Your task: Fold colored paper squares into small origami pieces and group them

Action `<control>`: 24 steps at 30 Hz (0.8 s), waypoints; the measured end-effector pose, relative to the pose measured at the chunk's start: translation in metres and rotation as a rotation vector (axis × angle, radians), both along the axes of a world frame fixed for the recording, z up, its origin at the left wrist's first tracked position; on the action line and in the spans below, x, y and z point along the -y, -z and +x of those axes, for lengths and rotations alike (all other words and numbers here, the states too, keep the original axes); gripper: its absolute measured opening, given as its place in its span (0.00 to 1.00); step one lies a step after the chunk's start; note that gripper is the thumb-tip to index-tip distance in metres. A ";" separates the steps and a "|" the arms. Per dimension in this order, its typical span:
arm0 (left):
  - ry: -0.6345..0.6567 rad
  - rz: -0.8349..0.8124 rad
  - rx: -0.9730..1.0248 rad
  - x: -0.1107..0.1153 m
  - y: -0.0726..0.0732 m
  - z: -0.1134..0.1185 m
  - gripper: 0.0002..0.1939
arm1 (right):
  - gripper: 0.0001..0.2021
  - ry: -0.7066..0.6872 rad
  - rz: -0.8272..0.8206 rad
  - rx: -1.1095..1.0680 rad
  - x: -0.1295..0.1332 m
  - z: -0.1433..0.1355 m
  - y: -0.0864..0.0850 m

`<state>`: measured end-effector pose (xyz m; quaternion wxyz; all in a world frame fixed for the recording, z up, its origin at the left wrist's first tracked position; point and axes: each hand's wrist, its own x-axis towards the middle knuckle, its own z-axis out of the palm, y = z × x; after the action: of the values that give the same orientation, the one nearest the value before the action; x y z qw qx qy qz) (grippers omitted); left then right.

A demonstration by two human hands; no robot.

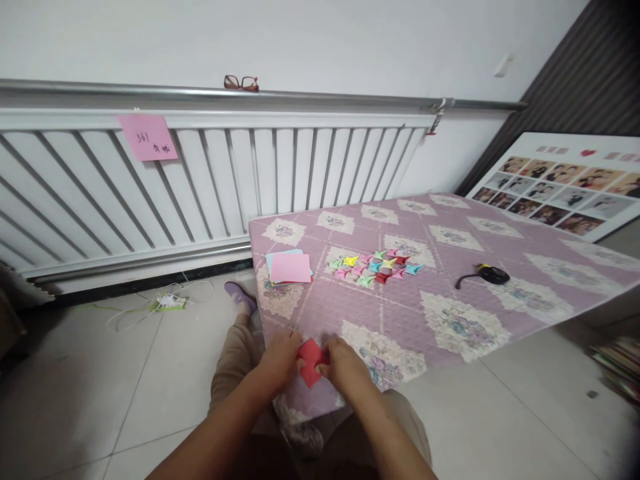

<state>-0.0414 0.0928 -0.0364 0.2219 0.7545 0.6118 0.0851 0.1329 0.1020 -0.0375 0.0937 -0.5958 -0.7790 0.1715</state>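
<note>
One red paper (311,352) sits between left fingers (293,343) and right fingers (335,348).

Two lanes across your worktop (325,310)
Beyond the red paper (311,361), you can pass narrowly between the paper stack (291,268) and the folded paper pieces (375,267), more freely between those and the black object (494,275); the radiator (219,167) stands behind the far left edge.

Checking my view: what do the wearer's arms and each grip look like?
Left grip and right grip are ungloved human hands. The left forearm and right forearm are bare where visible, without sleeves, watches, cables or markings. Rings: too blurred to tell.
</note>
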 end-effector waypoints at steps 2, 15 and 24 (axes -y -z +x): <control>0.020 -0.035 -0.021 -0.005 -0.005 0.000 0.15 | 0.09 -0.006 -0.024 0.011 -0.002 0.000 -0.002; 0.041 -0.108 -0.055 -0.014 -0.013 0.001 0.14 | 0.10 0.026 -0.107 -0.021 -0.003 0.000 0.003; 0.041 -0.089 -0.021 -0.011 -0.004 -0.001 0.17 | 0.11 0.021 -0.074 -0.078 -0.001 0.001 0.007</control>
<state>-0.0428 0.1034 -0.0327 0.2505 0.7570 0.6017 0.0456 0.1344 0.1034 -0.0444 0.1037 -0.5997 -0.7617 0.2221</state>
